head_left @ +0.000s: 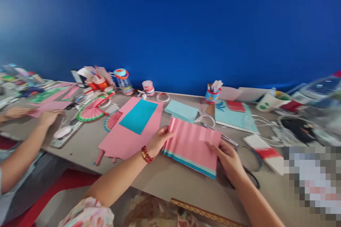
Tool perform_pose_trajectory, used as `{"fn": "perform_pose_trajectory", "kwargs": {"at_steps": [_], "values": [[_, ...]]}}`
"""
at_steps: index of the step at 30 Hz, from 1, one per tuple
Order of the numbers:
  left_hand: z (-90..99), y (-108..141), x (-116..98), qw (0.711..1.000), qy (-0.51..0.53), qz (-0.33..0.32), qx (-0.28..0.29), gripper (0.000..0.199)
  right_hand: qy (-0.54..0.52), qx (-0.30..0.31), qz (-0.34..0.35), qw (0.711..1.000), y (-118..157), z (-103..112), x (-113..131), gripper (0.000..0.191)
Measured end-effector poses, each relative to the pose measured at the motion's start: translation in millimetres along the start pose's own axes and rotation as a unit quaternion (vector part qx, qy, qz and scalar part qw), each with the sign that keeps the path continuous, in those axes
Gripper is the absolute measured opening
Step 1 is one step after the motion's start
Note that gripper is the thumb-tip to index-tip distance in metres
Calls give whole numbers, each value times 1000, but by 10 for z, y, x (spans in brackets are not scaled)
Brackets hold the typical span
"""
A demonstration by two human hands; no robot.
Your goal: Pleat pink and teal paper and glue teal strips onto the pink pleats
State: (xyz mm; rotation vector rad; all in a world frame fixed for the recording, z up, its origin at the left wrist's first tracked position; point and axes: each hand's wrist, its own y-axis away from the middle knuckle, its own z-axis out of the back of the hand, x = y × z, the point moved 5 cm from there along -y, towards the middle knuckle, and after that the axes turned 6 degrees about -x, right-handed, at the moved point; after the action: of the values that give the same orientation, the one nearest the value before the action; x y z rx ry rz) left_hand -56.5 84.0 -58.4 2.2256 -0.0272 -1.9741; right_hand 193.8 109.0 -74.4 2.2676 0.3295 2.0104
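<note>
A pink sheet point(194, 145) with a blue strip along its lower edge is held just over the table, creased in parallel folds, its left end gathered in narrow pleats. My left hand point(160, 140) pinches the pleated left end between thumb and fingers. On the opposite side, my right hand point(227, 156) grips the right edge, thumb on top. Left of the sheet lies a large pink paper point(144, 142) with a blue rectangle point(140, 116) on it. Beyond the sheet is a folded light-blue paper point(182, 110).
Behind stand a pen cup point(212, 95), a clear bottle point(124, 84) and a small round tub point(148, 88). Pleated pink fans point(92, 109) lie at left, near another person's hands point(49, 117). White cables point(266, 127) and a white-and-red box point(266, 154) are at right.
</note>
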Motion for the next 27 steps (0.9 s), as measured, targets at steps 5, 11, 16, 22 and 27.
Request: {"fn": "perform_pose_trajectory", "kwargs": {"at_steps": [5, 11, 16, 22, 27], "values": [[-5, 4, -34, 1000, -22, -3, 2, 37, -23, 15, 15, 1000, 27, -24, 57, 49], [24, 19, -55, 997, -67, -1, -23, 40, -18, 22, 23, 999, 34, -23, 88, 54], [72, -18, -44, 995, -85, -29, -38, 37, -14, 14, 23, 1000, 20, 7, 56, 51], [67, -19, -68, 993, -103, -51, -41, 39, -9, 8, 16, 1000, 14, 21, 47, 50], [52, 15, -102, 992, -111, -53, -43, 40, -11, 2, 15, 1000, 23, 15, 71, 49]]}}
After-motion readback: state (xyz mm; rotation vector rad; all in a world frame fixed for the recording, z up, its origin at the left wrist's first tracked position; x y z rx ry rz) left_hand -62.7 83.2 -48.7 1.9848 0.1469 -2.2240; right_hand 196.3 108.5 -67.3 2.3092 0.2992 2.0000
